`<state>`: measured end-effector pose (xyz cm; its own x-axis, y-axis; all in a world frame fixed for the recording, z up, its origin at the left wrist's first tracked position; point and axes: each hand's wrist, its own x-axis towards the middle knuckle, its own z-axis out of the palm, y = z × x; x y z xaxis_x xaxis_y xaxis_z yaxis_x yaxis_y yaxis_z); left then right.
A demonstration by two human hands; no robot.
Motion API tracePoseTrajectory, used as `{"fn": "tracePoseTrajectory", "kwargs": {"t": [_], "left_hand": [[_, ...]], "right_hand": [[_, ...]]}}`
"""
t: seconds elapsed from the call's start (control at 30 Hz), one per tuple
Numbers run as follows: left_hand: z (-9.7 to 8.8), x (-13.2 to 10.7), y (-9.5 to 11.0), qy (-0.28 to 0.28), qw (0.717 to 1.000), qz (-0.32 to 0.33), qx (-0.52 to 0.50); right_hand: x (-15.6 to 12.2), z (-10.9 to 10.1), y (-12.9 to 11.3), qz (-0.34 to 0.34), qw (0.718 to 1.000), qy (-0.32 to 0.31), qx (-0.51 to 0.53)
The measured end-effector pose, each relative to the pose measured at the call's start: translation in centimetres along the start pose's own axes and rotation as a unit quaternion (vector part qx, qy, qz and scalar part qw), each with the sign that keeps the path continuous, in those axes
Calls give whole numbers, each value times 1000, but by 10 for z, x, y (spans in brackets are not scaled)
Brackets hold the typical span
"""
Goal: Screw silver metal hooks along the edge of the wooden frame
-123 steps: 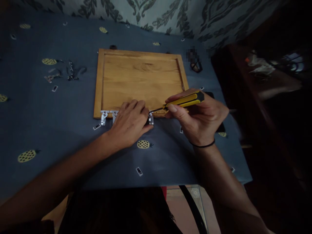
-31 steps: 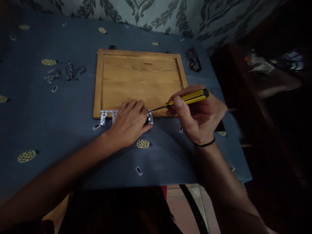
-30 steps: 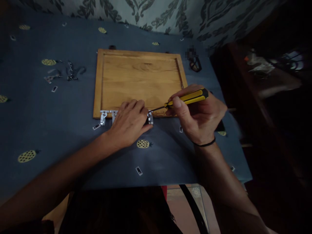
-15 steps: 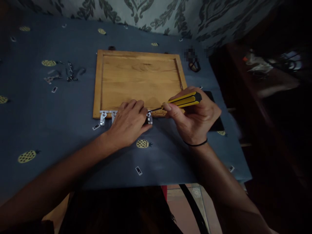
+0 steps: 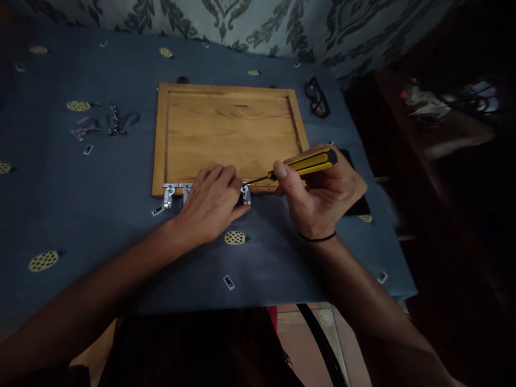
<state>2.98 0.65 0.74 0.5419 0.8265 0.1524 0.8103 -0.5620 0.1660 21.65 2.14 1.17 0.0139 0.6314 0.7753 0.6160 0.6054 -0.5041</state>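
A wooden framed panel (image 5: 229,134) lies flat on the table. Along its near edge sits a silver metal fitting (image 5: 168,196) with curved prongs hanging over the side. My left hand (image 5: 209,204) is closed over the middle of this fitting, fingers on top and thumb below, hiding much of it. In my right hand (image 5: 328,196) is a yellow-and-black screwdriver (image 5: 310,163), held at a slant. Its tip meets the fitting near the right-hand prong (image 5: 246,195), just beside my left fingers; any screw there is too small to make out.
Several loose metal parts (image 5: 116,128) lie left of the panel on the blue pineapple-print tablecloth (image 5: 121,231). Black glasses (image 5: 317,99) rest at the back right. A flat dark object (image 5: 360,208) is partly behind my right hand. A patterned curtain (image 5: 266,24) hangs behind.
The screwdriver's handle has shifted slightly to the right and turned a little in my right hand, with the thumb raised on it. My left hand keeps its hold on the metal fitting.
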Motion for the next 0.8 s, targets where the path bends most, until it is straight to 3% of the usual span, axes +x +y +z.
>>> {"fn": "tracePoseTrajectory", "kwargs": {"t": [0.13, 0.8], "left_hand": [[0, 0, 0, 2, 1000, 3, 4], [0, -1, 1, -2, 1000, 1, 5]], "right_hand": [[3, -4, -4, -15, 999, 28, 0], [0, -2, -2, 23, 1000, -16, 3]]}}
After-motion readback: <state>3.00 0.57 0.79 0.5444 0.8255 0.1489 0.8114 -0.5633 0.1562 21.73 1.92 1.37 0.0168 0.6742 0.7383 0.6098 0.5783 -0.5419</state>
